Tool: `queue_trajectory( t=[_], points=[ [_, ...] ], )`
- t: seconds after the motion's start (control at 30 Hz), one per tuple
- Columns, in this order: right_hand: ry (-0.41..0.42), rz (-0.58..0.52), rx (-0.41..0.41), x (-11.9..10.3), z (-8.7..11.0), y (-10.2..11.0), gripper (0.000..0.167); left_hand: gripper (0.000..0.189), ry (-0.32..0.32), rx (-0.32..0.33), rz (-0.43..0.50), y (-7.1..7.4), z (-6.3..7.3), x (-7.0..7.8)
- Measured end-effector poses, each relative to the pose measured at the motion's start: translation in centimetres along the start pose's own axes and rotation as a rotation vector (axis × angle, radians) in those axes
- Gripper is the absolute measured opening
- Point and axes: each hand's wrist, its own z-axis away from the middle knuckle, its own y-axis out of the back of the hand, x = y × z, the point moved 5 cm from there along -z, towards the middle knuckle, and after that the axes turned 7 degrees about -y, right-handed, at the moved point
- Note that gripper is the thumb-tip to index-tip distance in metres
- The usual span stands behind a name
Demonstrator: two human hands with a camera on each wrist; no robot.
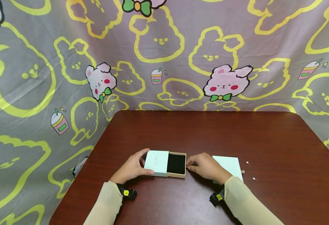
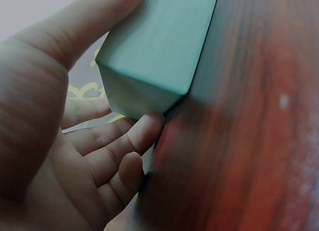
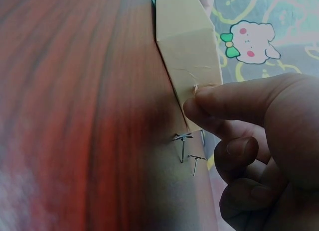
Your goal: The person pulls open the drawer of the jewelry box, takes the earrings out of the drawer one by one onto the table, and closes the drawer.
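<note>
A pale mint slide box lies on the table, its sleeve [image 1: 156, 163] over the left part of a tan drawer [image 1: 176, 176]. Black foam lining [image 1: 176, 164] shows in the drawn-out right part. My left hand [image 1: 132, 167] grips the sleeve's left end, thumb along the near side and fingers at the far side and end. At the drawer's right end, my right hand [image 1: 202, 164] pinches a small pull tab [image 3: 195, 89] between thumb and index finger. The other fingers of that hand curl inward. Two small metal studs on thin posts [image 3: 183, 147] appear near this end in the right wrist view.
A second mint box [image 1: 229, 162] with a small tab lies right of the first, partly behind my right hand and wrist. Two pearl stud earrings [image 1: 247, 162] lie farther right. The brown table [image 1: 204, 131] meets a patterned cloth [image 1: 181, 72] at the back.
</note>
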Motion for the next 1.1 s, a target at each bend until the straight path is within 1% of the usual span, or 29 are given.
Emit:
queue_trajectory(
  t=[0.43, 1.1],
  points=[
    [-0.001, 0.001, -0.01, -0.05, 0.05, 0.01, 0.014, 0.104, 0.0, 0.007, 0.002, 0.05, 0.07, 0.58],
    [-0.029, 0.013, -0.018, 0.08, 0.1, 0.1, 0.014, 0.104, -0.001, 0.008, 0.0, -0.31, -0.1, 0.42]
  ],
)
